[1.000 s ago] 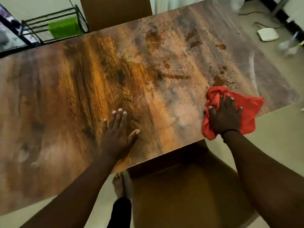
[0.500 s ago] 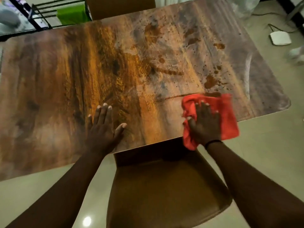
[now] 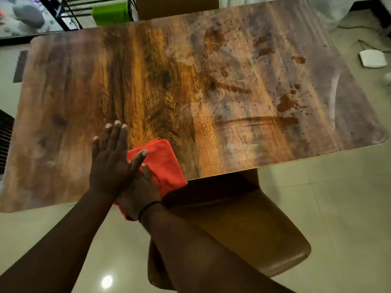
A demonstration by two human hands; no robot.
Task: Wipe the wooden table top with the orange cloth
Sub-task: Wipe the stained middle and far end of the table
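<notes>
The wooden table top (image 3: 190, 85) fills the upper half of the head view, with brown stains and a wet streak (image 3: 260, 120) on its right part. The orange cloth (image 3: 163, 163) lies at the near edge, left of the middle. My right hand (image 3: 140, 190) presses flat on the cloth, partly hidden under my left hand. My left hand (image 3: 110, 159) is lifted just above the table with fingers straight and apart, its thumb over the cloth, holding nothing.
A brown chair (image 3: 243, 227) stands tucked at the near edge under my right arm. Another chair back (image 3: 175, 6) is at the far edge. A black rack with a green item (image 3: 112, 13) stands far left. A white device (image 3: 372, 58) lies on the floor at right.
My right hand has swept the cloth leftward along the near edge, leaving a wet streak. It now sits under my left hand, which has lifted slightly off the table.
</notes>
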